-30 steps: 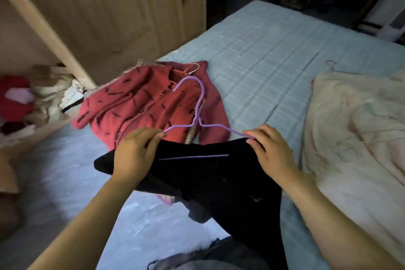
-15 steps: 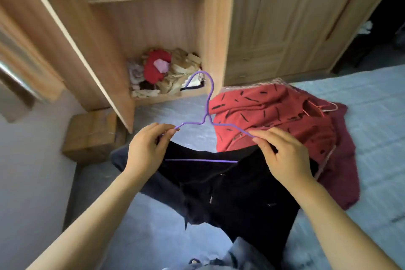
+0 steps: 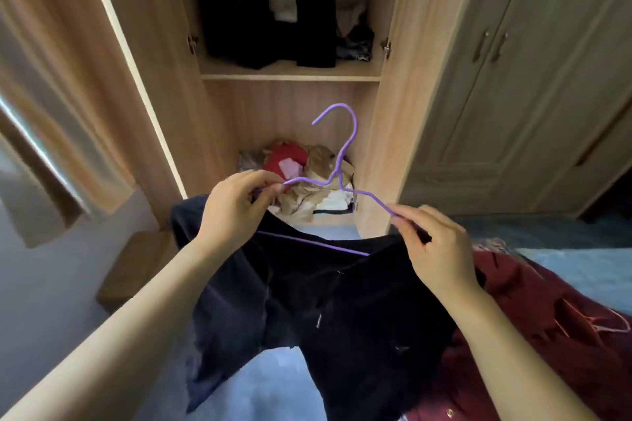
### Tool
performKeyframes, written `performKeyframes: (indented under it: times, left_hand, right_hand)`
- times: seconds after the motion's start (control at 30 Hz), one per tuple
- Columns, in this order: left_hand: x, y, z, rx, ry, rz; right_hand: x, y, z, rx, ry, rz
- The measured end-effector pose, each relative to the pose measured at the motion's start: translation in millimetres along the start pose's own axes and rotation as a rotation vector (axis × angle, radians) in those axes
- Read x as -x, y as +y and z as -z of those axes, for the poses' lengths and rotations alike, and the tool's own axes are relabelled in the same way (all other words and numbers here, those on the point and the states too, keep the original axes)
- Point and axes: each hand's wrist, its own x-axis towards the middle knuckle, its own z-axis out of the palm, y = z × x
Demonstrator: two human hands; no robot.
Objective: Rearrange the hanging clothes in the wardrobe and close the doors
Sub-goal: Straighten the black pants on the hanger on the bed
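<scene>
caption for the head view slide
Left hand and right hand pinch a purple hanger carrying a black garment before the open wardrobe.

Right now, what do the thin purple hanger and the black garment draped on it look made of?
The thin purple hanger looks like plastic-coated wire: slim, bent, matt. The black garment looks like soft, perhaps velvety cloth: it drapes and folds limply.

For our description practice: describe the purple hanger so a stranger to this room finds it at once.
Find the open wardrobe. Before it, the left hand and right hand pinch the shoulders of the hanger, a black garment hanging from it. It alone is thin purple wire, hook raised.
</scene>
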Motion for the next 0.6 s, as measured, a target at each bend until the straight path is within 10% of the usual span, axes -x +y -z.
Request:
performKeyframes:
  times: [0.6]
  left_hand:
    - [-392.6,-110.5,-87.1,0.066,0.178,0.006]
  right_hand:
    - [-395.2,167.5,-98.5,0.029,0.145,0.171]
